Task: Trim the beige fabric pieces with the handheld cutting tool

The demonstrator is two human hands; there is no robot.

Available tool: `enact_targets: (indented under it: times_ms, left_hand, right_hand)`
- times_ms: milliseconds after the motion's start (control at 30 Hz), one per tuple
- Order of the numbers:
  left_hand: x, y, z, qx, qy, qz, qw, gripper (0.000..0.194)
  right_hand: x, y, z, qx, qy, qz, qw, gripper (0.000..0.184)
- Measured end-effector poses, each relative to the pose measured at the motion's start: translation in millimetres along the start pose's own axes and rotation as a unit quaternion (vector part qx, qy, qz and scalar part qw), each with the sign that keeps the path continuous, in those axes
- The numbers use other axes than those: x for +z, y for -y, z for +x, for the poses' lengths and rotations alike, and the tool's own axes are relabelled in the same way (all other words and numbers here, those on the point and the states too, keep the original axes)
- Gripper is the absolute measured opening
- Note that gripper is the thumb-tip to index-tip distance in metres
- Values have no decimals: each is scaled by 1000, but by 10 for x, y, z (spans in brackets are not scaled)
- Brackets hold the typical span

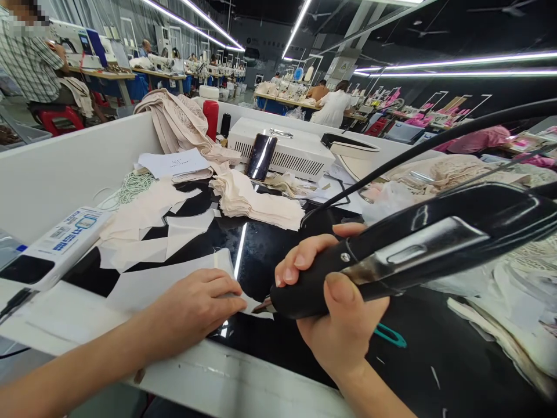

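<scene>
My right hand [339, 302] is wrapped round a thick black corded hand tool [311, 287] with a silver lever on its side. The tool's narrow metal tip [263, 306] points left and meets the edge of a white fabric piece [169, 287] on the glossy black work surface [256, 255]. My left hand [195, 307] is on that piece just left of the tip, its fingers bent and pressed together on the cloth. What lies under those fingertips is partly hidden. A teal slim tool [390, 335] lies beyond my right wrist.
A stack of cream fabric pieces [256, 200] lies behind the hands, a phone [261, 157] leaning on a vented white box [282, 148]. A white-and-blue carton [65, 241] sits left. The tool's black cable [391, 157] arches at right. A person [32, 64] sits far left.
</scene>
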State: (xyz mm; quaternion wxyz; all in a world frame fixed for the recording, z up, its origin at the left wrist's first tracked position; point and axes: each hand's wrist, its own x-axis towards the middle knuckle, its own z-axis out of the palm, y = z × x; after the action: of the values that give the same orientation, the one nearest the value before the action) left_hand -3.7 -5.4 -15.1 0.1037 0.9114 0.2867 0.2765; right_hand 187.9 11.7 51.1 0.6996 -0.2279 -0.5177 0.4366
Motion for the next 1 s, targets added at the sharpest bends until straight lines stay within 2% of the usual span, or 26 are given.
enact_targets:
  times_ms: [300,467,767,1000]
  left_hand:
    - [4,6,13,1,-2,-1,1000,21]
    - [11,4,10,3,-16,6,1000,19]
    - [3,0,-1,-1,-11,11,1000,22]
    - [-137,50,-41,-37,-12,-9,999,26]
  right_hand:
    - [28,-3,-8,1,-6,-35,999,34]
    - [-41,67,13,-17,-30,-36,999,33]
    - [-93,44,-25,-19,-22,-53,998,33]
    - [-176,13,39,-11,-17,-43,999,41]
